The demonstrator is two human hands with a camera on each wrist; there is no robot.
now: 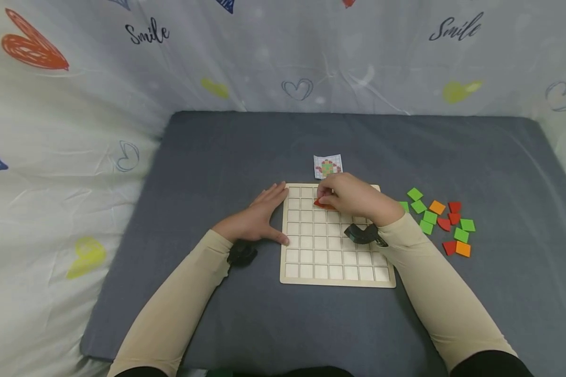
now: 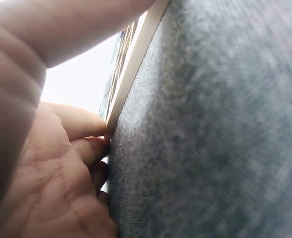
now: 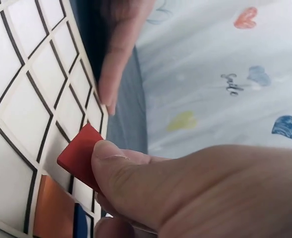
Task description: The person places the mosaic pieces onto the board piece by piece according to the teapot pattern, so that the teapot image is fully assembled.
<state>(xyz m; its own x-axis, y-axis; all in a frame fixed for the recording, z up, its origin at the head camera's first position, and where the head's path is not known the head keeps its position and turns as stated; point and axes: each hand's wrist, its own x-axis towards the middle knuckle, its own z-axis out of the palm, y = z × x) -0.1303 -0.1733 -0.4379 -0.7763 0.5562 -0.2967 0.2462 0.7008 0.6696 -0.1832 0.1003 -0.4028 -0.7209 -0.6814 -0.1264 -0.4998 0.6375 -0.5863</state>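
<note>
A wooden grid board (image 1: 306, 280) with pale square cells lies on the grey cloth. My right hand (image 1: 354, 196) is over its upper part, pinching a red square tile (image 3: 79, 156) between thumb and fingers, tilted close over the cells. Beside that tile, an orange tile (image 3: 54, 208) sits in a cell, with a dark blue patch (image 3: 80, 220) at its edge. My left hand (image 1: 259, 212) is spread along the board's left side, fingertips at the upper corner and thumb lower down. The left wrist view shows its fingers (image 2: 88, 124) against the wooden edge.
A small card (image 1: 327, 166) with a red, green and orange grid picture lies just beyond the board. To the right are several loose tiles: green (image 1: 461, 234), red (image 1: 455, 207) and orange (image 1: 463, 248). A white printed curtain (image 1: 254, 63) borders the back and left.
</note>
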